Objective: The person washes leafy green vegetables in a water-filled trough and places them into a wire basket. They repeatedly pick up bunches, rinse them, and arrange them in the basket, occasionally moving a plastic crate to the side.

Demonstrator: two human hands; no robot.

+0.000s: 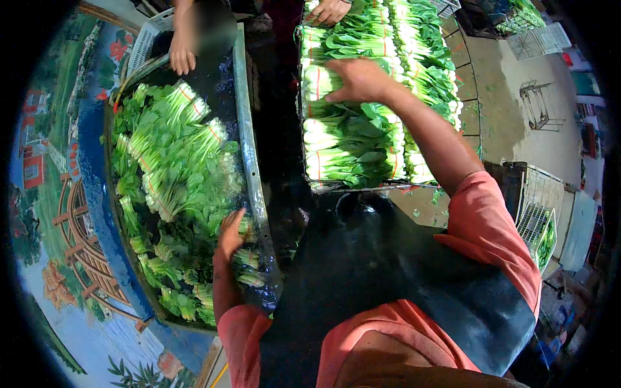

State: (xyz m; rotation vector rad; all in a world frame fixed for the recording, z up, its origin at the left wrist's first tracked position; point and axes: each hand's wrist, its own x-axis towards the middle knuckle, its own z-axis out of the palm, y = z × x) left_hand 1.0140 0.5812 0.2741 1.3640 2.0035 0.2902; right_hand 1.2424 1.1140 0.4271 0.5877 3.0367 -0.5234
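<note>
My left hand [230, 235] reaches into a metal wash trough [249, 161] full of water and floating bundles of green leafy vegetables [174, 168] tied with red bands; its fingers close on a bundle [249, 258] by the trough's near wall. My right hand [358, 81] lies palm down, fingers spread, on neat rows of stacked bundles [349, 139] in a crate [362, 187] ahead of me. I wear a pink shirt and a black apron [388, 258].
Another person's hand [182, 57] rests on the trough's far rim beside a white basket [145, 39]. A second hand [328, 11] touches the far end of the stacked rows. White crates [540, 207] stand at right. A painted wall [58, 194] runs along the left.
</note>
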